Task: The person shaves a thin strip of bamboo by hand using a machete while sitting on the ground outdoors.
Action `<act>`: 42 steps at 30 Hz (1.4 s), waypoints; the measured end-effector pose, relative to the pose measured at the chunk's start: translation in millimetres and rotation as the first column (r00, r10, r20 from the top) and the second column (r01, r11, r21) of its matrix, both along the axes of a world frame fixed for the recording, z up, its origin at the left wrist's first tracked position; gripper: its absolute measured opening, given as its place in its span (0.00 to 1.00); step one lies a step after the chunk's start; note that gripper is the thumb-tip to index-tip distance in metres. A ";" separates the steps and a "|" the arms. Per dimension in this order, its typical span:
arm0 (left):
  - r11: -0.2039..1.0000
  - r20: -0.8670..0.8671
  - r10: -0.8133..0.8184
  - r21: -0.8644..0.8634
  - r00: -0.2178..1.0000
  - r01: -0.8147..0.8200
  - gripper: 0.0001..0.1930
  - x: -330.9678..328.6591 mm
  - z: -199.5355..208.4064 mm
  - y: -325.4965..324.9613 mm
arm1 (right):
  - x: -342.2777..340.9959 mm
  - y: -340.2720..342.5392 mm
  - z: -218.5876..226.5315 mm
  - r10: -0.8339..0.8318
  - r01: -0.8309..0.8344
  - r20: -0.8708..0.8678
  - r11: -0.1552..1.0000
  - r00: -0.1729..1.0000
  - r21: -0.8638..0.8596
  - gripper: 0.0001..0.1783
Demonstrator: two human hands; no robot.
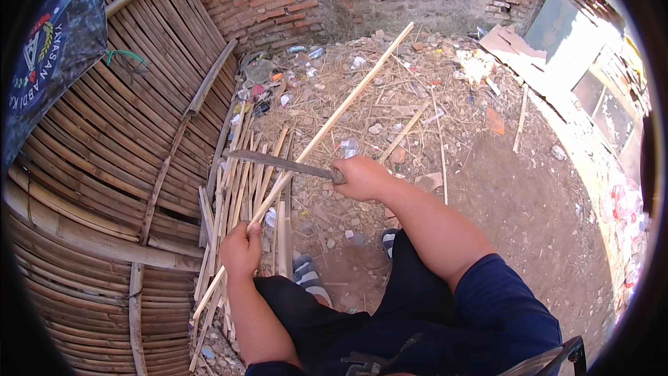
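A long, pale bamboo strip (346, 106) slants from beside my left forearm up toward the brick wall. My left hand (241, 251) is closed around its lower part, thumb along the top. In my right hand (362, 177) is the handle of a machete, gripped in a fist. The machete's dark blade (268, 160) points left and crosses the strip a little above my left hand; I cannot tell whether its edge bites into the bamboo. Below and left of the blade lies a pile of similar split strips (221, 216) on the ground.
A wall of bamboo slats (104, 167) stands on the left, with a dark printed banner (59, 49) hanging on it. A brick wall (278, 0) closes the far side. Litter, straw and rubble (410, 97) cover the ground ahead. Boards (557, 35) lean at the right, near plastic bottles (619, 202).
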State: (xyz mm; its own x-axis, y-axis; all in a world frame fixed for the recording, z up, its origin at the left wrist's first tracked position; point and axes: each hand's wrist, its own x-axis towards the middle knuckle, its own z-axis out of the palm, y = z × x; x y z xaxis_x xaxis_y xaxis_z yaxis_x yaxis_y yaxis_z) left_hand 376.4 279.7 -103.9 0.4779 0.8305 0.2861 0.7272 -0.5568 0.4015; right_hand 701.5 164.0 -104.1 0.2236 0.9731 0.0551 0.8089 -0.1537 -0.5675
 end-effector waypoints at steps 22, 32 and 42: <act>0.999 0.115 0.012 -0.036 0.993 -0.008 0.19 7.8 -0.4 -10.2 | -21.6 -7.8 20.8 0.054 -0.051 0.108 0.998 0.993 -0.034 0.18; 0.990 0.094 0.126 0.050 0.988 -0.131 0.19 -3.5 1.9 -9.1 | 38.0 -17.1 34.4 -0.465 0.501 -0.206 0.845 0.861 0.187 0.18; 0.998 0.237 0.036 0.032 0.971 -0.045 0.19 13.3 -4.4 -11.4 | -24.6 -10.4 23.4 0.054 -0.063 0.165 0.997 0.985 0.048 0.17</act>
